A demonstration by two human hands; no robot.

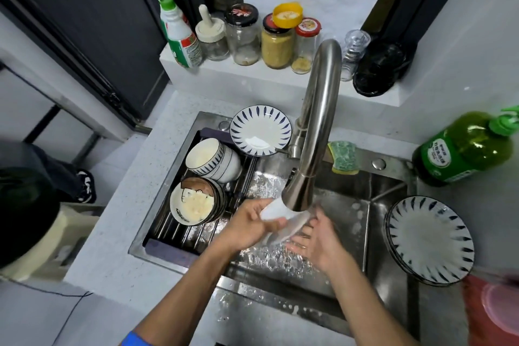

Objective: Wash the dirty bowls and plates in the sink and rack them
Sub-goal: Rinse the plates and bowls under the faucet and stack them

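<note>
Bowl (276, 215) in left grip (247, 226)

bright, even | glare on faucet (320, 121) | motion-blurred hands | edges warped

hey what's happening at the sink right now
A person is rinsing a white dish under the running faucet. The left hand has a grip on it; the right hand is open beside it in the water. Two bowls lie on the rack at left, and patterned plates lean at the sink's right.
</note>
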